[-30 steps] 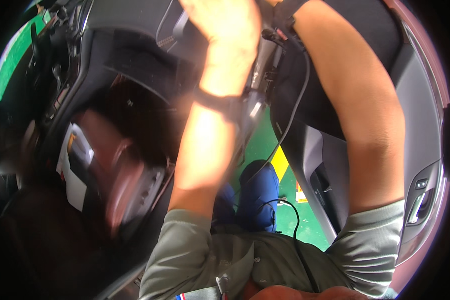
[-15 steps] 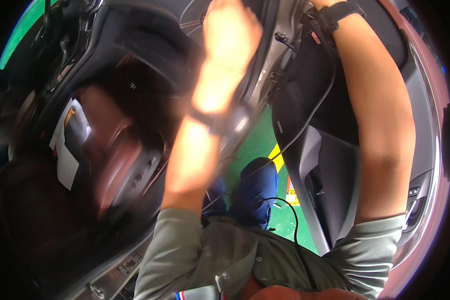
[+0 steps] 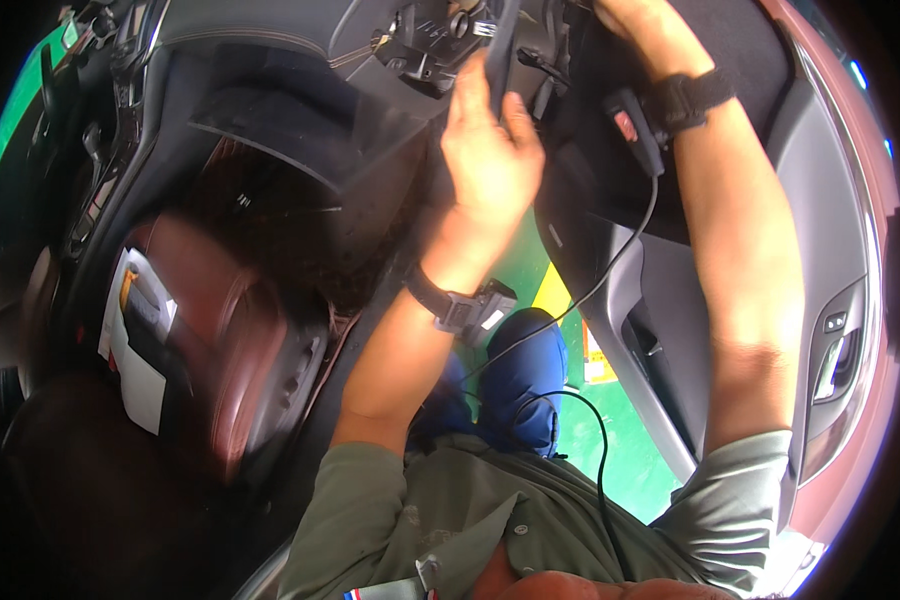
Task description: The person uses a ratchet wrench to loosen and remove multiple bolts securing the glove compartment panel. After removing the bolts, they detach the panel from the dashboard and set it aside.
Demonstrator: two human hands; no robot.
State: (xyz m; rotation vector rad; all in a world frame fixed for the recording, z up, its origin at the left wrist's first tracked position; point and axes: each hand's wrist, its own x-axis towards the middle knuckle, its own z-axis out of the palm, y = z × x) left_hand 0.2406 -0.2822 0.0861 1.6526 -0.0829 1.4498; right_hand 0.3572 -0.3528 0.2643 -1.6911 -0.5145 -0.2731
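My left hand (image 3: 492, 155) grips the lower end of a narrow dark trim panel (image 3: 506, 55), thumb on one side and fingers on the other. The panel runs up out of the picture. Beside it, the end of the dashboard shows an uncovered cavity (image 3: 435, 40) with dark brackets and round fittings. My right hand (image 3: 638, 22) is at the upper edge, right of the panel near the open door; its fingertips are cut off, so I cannot see whether it holds anything. Both wrists wear black straps with small devices.
An open car door (image 3: 660, 340) stands close on my right. On the left is a brown leather seat (image 3: 240, 350) with papers (image 3: 135, 340) on it. A thin cable (image 3: 620, 245) runs from the right wrist device toward my body. Green floor (image 3: 610, 440) shows below.
My left hand has come down nearer me and now holds the trim panel. The dashboard-end cavity has come into sight. My right hand has shifted slightly left.
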